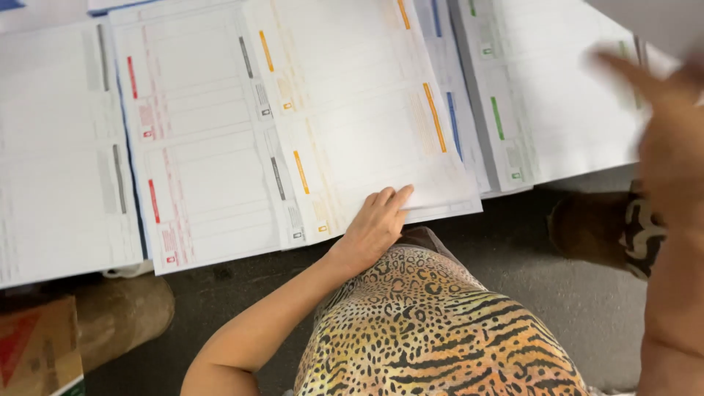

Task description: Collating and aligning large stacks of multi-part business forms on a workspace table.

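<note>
Stacks of large printed sheets cover the table [579,180], side by side: grey-striped, red-striped [194,147], orange-striped [359,125], blue-striped, green-striped [557,95]. The left hand [372,226] lies flat on the near edge of the orange-striped stack, fingers pressed together and straight. The right hand [664,125] hangs blurred over the green-striped stack; I cannot tell how its fingers are set.

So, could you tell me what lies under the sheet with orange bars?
The orange-barred sheet tops a stack whose lower sheets show only as edges at its near corner, beside the left hand. It overlaps the red-barred sheet and a blue-barred one. Anything further beneath is covered.
</note>
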